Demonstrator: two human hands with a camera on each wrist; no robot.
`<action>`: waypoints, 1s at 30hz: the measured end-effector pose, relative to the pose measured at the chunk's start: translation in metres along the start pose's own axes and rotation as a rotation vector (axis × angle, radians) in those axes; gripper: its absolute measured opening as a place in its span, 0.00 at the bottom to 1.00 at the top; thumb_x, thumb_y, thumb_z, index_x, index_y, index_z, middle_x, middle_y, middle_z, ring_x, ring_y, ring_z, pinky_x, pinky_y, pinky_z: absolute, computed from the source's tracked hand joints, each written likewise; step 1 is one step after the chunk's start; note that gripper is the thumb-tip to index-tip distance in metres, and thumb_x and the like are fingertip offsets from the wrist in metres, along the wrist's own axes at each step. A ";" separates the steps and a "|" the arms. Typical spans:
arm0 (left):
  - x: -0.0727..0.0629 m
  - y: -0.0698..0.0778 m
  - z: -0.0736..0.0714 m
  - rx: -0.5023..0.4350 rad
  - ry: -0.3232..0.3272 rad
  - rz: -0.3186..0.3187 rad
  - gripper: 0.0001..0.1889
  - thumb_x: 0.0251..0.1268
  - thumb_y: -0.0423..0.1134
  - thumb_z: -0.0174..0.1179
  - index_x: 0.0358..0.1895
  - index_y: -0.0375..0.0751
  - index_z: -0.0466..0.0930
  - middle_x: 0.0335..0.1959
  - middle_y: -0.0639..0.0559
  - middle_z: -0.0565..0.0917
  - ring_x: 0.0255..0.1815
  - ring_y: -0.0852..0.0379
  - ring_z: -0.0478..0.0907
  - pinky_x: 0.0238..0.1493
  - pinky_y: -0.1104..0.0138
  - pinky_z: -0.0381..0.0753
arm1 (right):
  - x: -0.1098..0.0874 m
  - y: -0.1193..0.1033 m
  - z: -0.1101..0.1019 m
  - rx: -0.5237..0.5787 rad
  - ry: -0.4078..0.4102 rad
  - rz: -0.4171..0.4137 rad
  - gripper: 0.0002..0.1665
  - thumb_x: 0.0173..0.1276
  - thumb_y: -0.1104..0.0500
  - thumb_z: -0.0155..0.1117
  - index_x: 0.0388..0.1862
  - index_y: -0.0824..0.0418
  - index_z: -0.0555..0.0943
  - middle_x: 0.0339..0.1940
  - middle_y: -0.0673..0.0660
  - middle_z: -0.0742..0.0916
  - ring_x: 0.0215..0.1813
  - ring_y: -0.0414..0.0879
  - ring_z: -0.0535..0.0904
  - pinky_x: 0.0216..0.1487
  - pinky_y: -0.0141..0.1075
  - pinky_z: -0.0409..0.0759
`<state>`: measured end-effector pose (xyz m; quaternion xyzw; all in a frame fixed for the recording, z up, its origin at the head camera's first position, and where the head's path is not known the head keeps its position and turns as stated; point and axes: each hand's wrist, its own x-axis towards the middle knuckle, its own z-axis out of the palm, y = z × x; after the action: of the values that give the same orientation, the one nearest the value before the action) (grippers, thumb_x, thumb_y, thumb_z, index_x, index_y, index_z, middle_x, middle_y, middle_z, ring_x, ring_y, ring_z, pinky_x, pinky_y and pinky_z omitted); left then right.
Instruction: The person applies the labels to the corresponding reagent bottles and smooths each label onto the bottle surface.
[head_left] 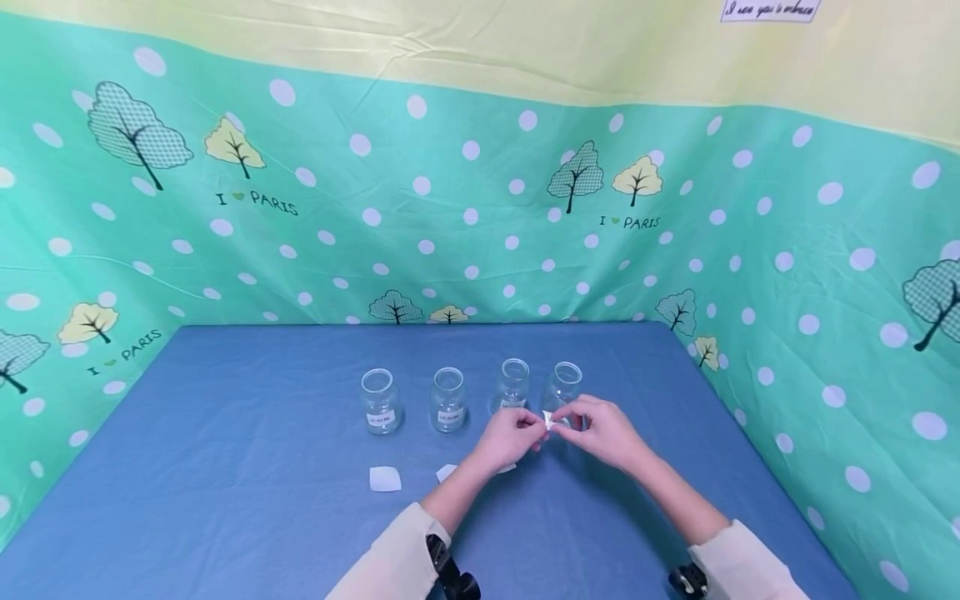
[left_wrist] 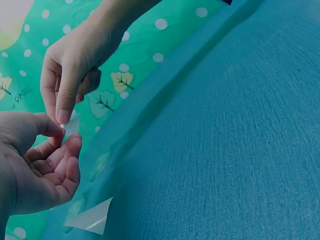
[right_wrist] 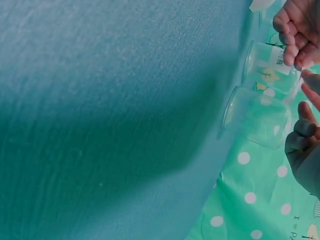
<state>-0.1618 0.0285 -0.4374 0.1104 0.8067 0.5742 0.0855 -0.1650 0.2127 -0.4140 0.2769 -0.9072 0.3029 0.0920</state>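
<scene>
A small white sticker label [head_left: 548, 420] is pinched between the fingertips of both hands, in front of the rightmost glass jar [head_left: 565, 382]. My left hand [head_left: 513, 437] holds its left side with thumb and forefinger. From the other side my right hand [head_left: 602, 427] grips it, also by thumb and forefinger. The left wrist view shows the fingertips of the left hand [left_wrist: 45, 160] and right hand [left_wrist: 75, 75] nearly meeting at it. No label shows on the end jar [right_wrist: 257, 117] in the right wrist view, while the jar beside it [right_wrist: 275, 65] bears a printed one.
More glass jars with printed white labels stand in a row to the left, among them the leftmost jar [head_left: 378, 392] and its neighbour [head_left: 448, 392]. Pieces of white paper [head_left: 385, 479] lie before them on the blue tablecloth [head_left: 225, 467]. A dotted green curtain [head_left: 450, 208] hangs behind.
</scene>
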 end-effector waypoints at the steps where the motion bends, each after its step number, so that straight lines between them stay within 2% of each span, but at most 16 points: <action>1: 0.000 0.000 0.000 -0.009 -0.002 -0.001 0.10 0.61 0.38 0.56 0.34 0.37 0.84 0.24 0.44 0.85 0.22 0.65 0.76 0.27 0.72 0.72 | 0.000 0.000 0.000 0.007 -0.005 -0.008 0.06 0.56 0.56 0.70 0.34 0.52 0.86 0.20 0.42 0.75 0.23 0.32 0.67 0.24 0.26 0.70; 4: 0.000 0.001 0.000 -0.039 -0.015 0.003 0.10 0.64 0.39 0.57 0.36 0.36 0.83 0.28 0.42 0.86 0.22 0.63 0.78 0.27 0.72 0.72 | 0.000 0.001 0.001 0.045 -0.016 -0.023 0.06 0.57 0.57 0.69 0.35 0.53 0.86 0.21 0.42 0.77 0.23 0.32 0.69 0.25 0.27 0.71; 9: 0.001 0.003 0.001 -0.068 -0.030 0.013 0.10 0.65 0.39 0.58 0.39 0.35 0.82 0.34 0.37 0.85 0.22 0.59 0.78 0.25 0.72 0.71 | -0.001 0.004 0.000 0.114 -0.009 0.000 0.06 0.58 0.59 0.69 0.35 0.54 0.86 0.24 0.44 0.81 0.24 0.33 0.68 0.25 0.28 0.71; 15: 0.000 0.003 0.000 -0.096 -0.019 0.013 0.10 0.64 0.38 0.58 0.39 0.34 0.82 0.35 0.36 0.85 0.23 0.60 0.77 0.26 0.72 0.72 | -0.001 0.004 -0.001 0.156 -0.019 0.038 0.07 0.59 0.58 0.68 0.37 0.55 0.87 0.28 0.47 0.85 0.25 0.32 0.70 0.26 0.30 0.73; 25: -0.002 0.002 -0.001 -0.052 -0.011 0.037 0.10 0.66 0.39 0.56 0.40 0.35 0.81 0.33 0.35 0.84 0.25 0.56 0.79 0.23 0.72 0.71 | 0.001 0.004 0.003 0.185 -0.020 0.070 0.07 0.60 0.55 0.67 0.36 0.53 0.87 0.25 0.47 0.85 0.22 0.33 0.70 0.24 0.28 0.72; 30: 0.000 0.002 -0.002 -0.057 -0.011 0.050 0.10 0.67 0.40 0.55 0.40 0.36 0.80 0.34 0.35 0.84 0.25 0.57 0.79 0.24 0.71 0.73 | 0.003 0.003 0.002 0.230 -0.035 0.111 0.07 0.62 0.54 0.66 0.37 0.52 0.86 0.27 0.53 0.86 0.21 0.36 0.70 0.23 0.29 0.71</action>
<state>-0.1621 0.0272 -0.4347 0.1313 0.7867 0.5981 0.0788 -0.1692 0.2123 -0.4157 0.2403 -0.8818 0.4049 0.0271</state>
